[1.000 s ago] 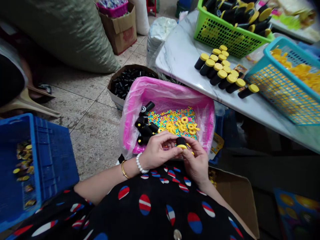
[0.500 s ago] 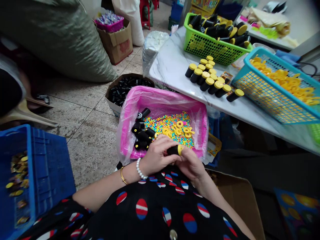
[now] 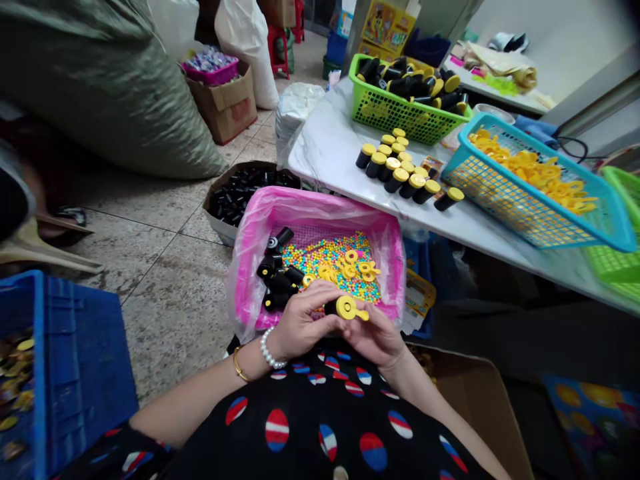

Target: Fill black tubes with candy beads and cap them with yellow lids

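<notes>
The left hand [image 3: 300, 321] is closed around a black plastic tube [image 3: 331, 307], while the right hand [image 3: 376, 339] pinches a yellow tabbed cap [image 3: 349, 307] against the tube's end. Both are held just above the near rim of a pink-lined basket [image 3: 320, 202]. Inside the basket lie coloured beads [image 3: 327, 259], loose yellow rings [image 3: 351, 257] and more black tubes [image 3: 277, 283]. The fingers partly hide the join, so the cap's seating is hard to judge; uneven pressure could skew it or let it spring free. If dropped, it could be lost among the rings and beads. Capped tubes [image 3: 406, 175] lie near the edge of the counter [image 3: 320, 155], where a knock could send them rolling off.
</notes>
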The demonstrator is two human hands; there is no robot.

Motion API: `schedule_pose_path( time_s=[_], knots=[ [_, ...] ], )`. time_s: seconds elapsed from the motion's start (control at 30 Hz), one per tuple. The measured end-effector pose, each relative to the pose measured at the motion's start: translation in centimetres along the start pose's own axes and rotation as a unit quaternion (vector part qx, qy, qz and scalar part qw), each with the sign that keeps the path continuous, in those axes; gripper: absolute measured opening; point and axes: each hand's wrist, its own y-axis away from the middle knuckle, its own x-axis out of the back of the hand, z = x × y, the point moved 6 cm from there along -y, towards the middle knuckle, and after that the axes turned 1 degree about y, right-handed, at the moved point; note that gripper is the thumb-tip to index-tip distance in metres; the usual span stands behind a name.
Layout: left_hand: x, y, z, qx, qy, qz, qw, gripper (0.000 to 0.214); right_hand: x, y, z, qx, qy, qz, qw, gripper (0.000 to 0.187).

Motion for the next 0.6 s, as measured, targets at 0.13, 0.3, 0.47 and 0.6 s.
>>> schedule_pose_path(
  time_s=[0.13,0.3,0.47,0.6],
  knots=[
    [-0.6,0.2,0.5,-0.021,-0.045,-0.044,0.998,0.032,-1.3,-0.2,0.1,0.024,0.067,-0.049,0.996,0.048],
    [-1.2,0.6,0.7,-0.04,-0.146,-0.044,0.987,0.018,-2.1,-1.1,0.1,0.039,0.203,0.02,0.978,0.043],
    [-0.5,0.4,-0.1,0.002,-0.171,0.004,0.985,0.019,-1.5,-0.9,-1.0,0.03,0.249,0.08,0.965,0.046],
    [0.2,0.3,-0.6,0.039,-0.158,0.046,0.986,0.023,-2.8,0.5,-3.2,0.136,0.308,0.105,0.936,0.039]
  ],
)
